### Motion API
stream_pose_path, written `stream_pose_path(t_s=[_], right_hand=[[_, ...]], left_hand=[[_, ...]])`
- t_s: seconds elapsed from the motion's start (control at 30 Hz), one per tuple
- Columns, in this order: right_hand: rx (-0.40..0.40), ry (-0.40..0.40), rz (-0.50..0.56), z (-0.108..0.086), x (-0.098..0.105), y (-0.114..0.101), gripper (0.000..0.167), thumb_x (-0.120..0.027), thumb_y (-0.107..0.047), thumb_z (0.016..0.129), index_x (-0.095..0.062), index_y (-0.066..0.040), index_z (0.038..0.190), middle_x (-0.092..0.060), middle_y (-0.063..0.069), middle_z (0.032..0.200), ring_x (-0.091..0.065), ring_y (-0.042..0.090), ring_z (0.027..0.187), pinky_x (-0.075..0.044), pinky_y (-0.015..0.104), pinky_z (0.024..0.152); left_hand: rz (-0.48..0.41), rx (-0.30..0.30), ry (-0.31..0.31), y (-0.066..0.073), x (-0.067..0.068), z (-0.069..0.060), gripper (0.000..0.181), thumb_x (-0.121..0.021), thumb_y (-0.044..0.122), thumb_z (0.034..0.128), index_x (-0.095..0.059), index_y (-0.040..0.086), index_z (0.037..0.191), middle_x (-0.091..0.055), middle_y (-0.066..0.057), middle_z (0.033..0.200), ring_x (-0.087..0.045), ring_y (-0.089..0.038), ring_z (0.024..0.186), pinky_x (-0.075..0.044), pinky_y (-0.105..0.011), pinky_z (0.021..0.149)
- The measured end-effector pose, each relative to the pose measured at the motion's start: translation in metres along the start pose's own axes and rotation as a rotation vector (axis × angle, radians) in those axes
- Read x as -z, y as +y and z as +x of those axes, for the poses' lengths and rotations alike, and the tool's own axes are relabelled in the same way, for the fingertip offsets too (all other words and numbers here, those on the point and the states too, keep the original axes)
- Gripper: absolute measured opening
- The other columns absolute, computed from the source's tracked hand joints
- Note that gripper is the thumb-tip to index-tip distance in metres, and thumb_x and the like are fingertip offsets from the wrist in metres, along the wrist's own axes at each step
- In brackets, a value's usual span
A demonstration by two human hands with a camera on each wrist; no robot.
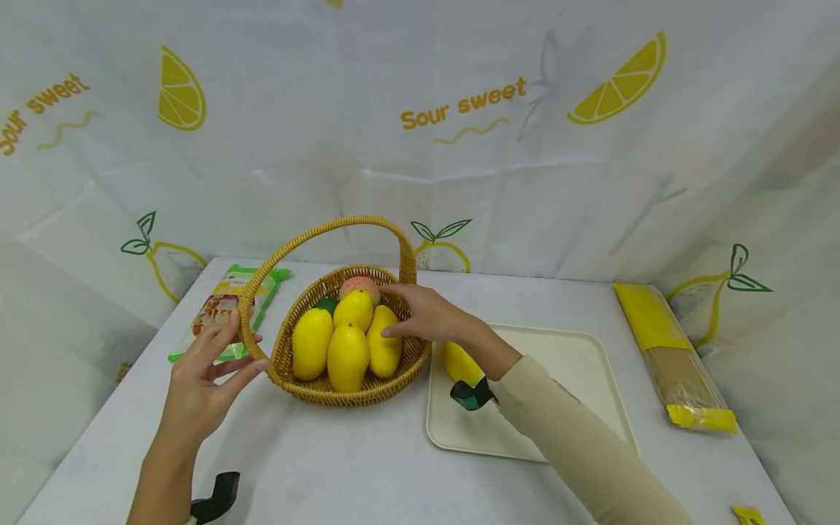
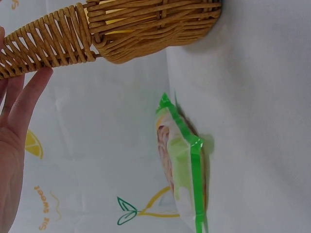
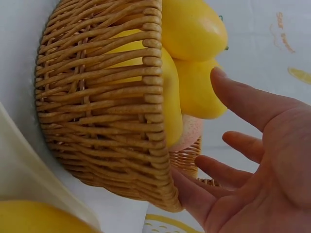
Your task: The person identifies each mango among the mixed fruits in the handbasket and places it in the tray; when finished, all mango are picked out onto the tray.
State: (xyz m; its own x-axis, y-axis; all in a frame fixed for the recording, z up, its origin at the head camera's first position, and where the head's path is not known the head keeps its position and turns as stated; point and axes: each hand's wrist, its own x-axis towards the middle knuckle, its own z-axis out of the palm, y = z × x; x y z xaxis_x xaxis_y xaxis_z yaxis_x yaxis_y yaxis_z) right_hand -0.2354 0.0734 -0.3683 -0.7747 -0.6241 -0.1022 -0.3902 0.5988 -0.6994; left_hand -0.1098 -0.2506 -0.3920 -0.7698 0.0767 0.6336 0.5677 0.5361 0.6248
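Two-handed: L hand [image 1: 202, 390] pinches basket [image 1: 348, 398] handle [image 1: 348, 221], R hand [image 1: 429, 313] spread-fingered over RH rim [image 3: 153, 97]; tray [image 1: 485, 440] edge v. close.

Behind the bare right hand [image 1: 426, 313], a plain beige sleeve [image 1: 577, 437] shows between four and five o'clock in the head view, beside a black-and-teal fitting [image 1: 467, 395]; the bare left hand [image 1: 200, 386] has an angular black fitting [image 1: 222, 497] toward seven.

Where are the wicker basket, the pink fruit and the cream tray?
Wicker basket [image 3: 114, 114]: right wrist view, woven side wall.
Pink fruit [image 1: 359, 284]: head view, exposed top.
Cream tray [image 1: 475, 430]: head view, bare near-left part.
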Motion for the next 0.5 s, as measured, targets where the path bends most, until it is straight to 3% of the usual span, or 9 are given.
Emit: stream_pose_path(t_s=[0.37,0.5], right_hand=[[-0.145,-0.104,-0.030,0.018,0.001,-0.007,0.082,-0.077,-0.029,0.092,-0.033,-0.013,0.160,-0.037,0.007,0.166,-0.035,0.028,0.155,-0.034,0.048,0.130],[-0.165,-0.170,-0.056,0.024,0.007,-0.011,0.082,-0.077,-0.030,0.093,-0.033,-0.013,0.160,-0.036,0.006,0.166,-0.033,0.028,0.156,-0.032,0.048,0.131]], left_hand=[[-0.049,-0.026,0.017,-0.003,-0.001,0.000,0.096,-0.078,-0.030,0.0628,-0.047,-0.001,0.149,-0.058,0.021,0.118,-0.062,0.009,0.108,-0.057,-0.005,0.082],[-0.060,-0.025,0.014,-0.003,-0.001,0.000,0.092,-0.079,-0.024,0.0671,-0.046,-0.001,0.149,-0.058,0.022,0.119,-0.062,0.009,0.108,-0.057,-0.006,0.082]])
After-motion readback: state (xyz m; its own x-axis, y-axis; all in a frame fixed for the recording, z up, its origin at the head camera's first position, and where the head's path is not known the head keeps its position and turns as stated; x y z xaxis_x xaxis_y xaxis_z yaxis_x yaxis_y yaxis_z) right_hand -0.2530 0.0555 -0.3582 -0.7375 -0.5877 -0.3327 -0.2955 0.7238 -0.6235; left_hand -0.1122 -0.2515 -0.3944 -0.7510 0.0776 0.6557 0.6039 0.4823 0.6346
